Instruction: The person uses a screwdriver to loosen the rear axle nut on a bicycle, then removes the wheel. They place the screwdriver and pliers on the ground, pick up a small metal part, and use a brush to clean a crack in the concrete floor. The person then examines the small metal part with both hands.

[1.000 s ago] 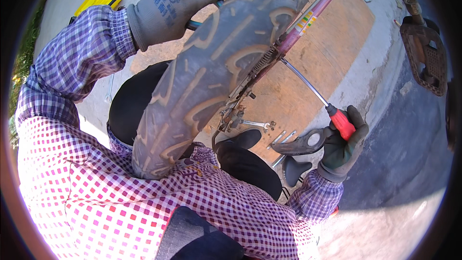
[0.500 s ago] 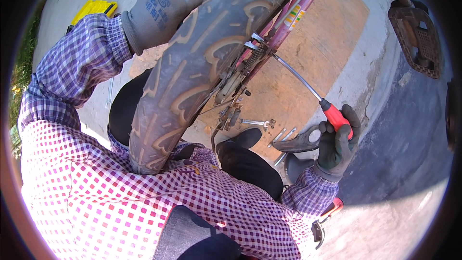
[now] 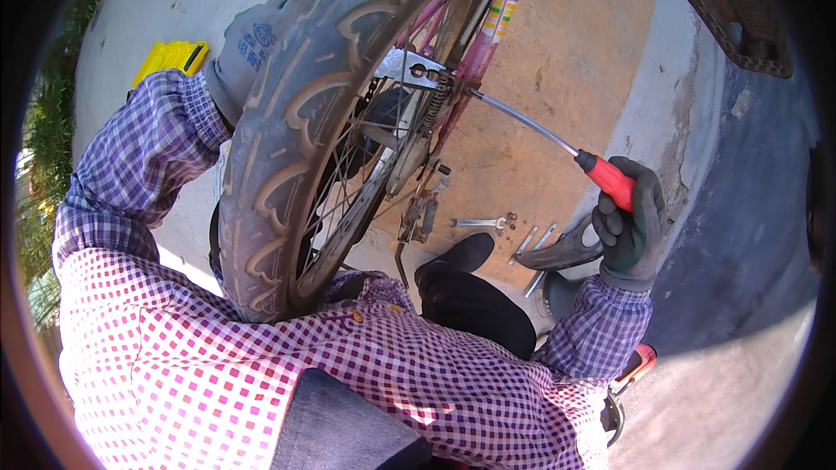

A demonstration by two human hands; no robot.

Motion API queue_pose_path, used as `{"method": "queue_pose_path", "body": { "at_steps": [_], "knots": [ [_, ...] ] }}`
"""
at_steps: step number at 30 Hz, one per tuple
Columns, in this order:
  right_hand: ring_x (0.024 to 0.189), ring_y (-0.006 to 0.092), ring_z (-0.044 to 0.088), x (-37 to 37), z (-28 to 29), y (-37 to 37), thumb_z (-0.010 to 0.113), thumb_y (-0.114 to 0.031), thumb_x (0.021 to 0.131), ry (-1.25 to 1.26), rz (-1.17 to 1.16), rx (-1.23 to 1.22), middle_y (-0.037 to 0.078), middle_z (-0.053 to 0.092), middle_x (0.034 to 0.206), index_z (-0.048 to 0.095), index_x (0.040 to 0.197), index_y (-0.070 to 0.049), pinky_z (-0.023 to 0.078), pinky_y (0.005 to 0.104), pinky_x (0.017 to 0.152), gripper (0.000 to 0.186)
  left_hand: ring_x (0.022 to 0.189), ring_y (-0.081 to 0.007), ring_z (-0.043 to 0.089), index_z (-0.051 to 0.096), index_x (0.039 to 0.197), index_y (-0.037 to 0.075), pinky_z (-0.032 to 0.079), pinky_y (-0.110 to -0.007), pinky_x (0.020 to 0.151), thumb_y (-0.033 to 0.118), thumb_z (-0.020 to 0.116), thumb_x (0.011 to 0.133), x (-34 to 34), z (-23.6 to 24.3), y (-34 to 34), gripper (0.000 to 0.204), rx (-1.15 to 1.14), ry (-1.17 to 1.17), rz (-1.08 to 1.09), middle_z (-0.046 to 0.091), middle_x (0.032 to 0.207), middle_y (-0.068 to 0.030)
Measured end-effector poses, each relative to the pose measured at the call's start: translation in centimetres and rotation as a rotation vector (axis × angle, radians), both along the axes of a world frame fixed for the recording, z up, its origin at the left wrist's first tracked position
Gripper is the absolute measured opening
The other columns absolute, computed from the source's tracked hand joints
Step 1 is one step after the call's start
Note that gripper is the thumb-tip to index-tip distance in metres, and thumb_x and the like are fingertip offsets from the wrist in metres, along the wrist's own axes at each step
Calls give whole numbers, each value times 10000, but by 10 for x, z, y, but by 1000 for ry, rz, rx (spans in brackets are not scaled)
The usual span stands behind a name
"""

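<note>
The bicycle wheel (image 3: 269, 148) leans against my lap, its worn tyre upright and spokes showing on the right side. My gloved left hand (image 3: 239, 63) is at the tyre's left edge, its fingertips largely hidden. My gloved right hand (image 3: 629, 213) grips a screwdriver (image 3: 610, 181) by its red handle. The shaft reaches left to the bracket and spring (image 3: 434, 100) beside the pink frame (image 3: 475, 57), its tip at that hardware.
A yellow case (image 3: 167, 58) lies upper left. A wrench (image 3: 477, 223), small fasteners, metal bars and a black curved part (image 3: 562, 251) lie on the tan board (image 3: 566, 43). A pedal-like dark part (image 3: 731, 13) is upper right. Plants (image 3: 52, 130) border the left.
The wheel has turned and shifted left, exposing more spokes and rim. My left hand has moved down with it. The screwdriver has risen slightly at its handle, still in my right hand.
</note>
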State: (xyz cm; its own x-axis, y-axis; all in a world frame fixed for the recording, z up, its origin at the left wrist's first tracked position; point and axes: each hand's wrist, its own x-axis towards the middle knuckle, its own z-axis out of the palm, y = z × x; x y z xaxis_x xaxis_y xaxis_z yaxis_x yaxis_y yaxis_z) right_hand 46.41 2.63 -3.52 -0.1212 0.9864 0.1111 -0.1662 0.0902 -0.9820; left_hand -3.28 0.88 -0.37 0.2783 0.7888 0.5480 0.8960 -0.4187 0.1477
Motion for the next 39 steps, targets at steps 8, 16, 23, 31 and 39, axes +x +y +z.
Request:
{"method": "queue_pose_path", "body": {
  "at_steps": [8,16,23,31,39],
  "knots": [
    [700,124,583,27,-11,7,796,-267,887,166,116,210,132,666,1031,644,1198,38,458,280,570,461,1065,-255,698,556,1368,-1,628,-325,833,144,702,937,-48,-27,2,478,-734,-1385,-676,622,1277,-201],
    [524,45,541,80,47,25,761,-432,912,-214,445,50,163,736,953,603,1349,28,399,180,447,654,1020,-227,741,568,1367,-31,681,-272,743,94,701,952,-23,-25,-3,454,-1066,-1753,-852,675,1200,-224],
    [414,20,405,116,70,19,598,-440,1002,-390,463,-167,82,686,717,664,1227,44,291,196,392,538,983,-222,746,607,1322,-32,680,-269,737,92,713,943,0,-31,-15,413,-713,-1588,-585,704,1124,-212],
    [675,165,628,100,56,3,742,-46,809,-737,178,653,109,685,884,688,1183,-9,497,318,608,380,965,-222,747,613,1314,-32,680,-273,744,104,717,943,-9,-28,-17,409,-658,-1487,-390,707,1116,-211],
    [743,190,654,112,55,1,820,-71,751,-644,87,769,109,680,975,688,1194,-14,538,316,643,465,946,-222,749,619,1306,-31,680,-277,751,116,721,942,-12,-20,-16,405,-656,-1466,-312,709,1109,-210]
  ]
}}
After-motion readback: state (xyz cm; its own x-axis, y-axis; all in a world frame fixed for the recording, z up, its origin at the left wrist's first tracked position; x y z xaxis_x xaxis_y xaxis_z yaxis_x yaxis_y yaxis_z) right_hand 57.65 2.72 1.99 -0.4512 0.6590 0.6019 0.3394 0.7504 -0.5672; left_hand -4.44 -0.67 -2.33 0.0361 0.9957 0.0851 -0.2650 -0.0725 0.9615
